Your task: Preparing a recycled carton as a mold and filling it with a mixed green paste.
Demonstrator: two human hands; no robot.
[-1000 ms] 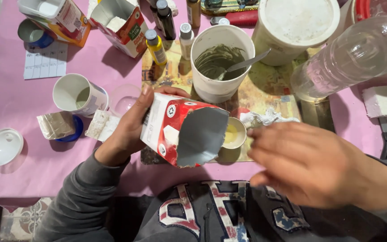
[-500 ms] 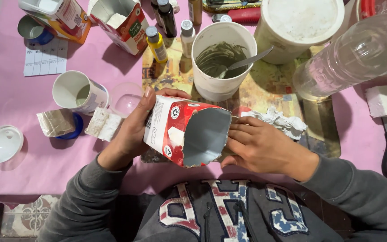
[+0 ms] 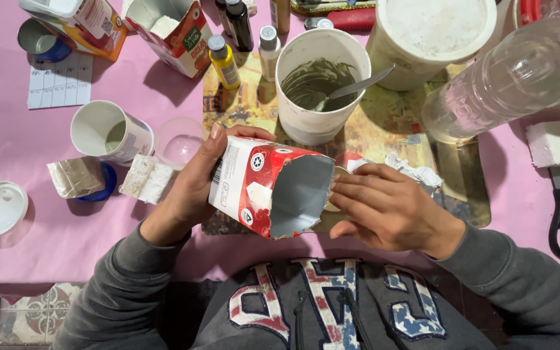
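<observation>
A person's left hand [image 3: 192, 185] grips a cut-open red-and-white carton [image 3: 264, 186] tipped on its side above the pink surface [image 3: 27, 139], long axis running left to right, open mouth facing the right hand [image 3: 387, 207], whose loosely spread, empty fingers [image 3: 351, 188] touch the carton's cut rim.
</observation>
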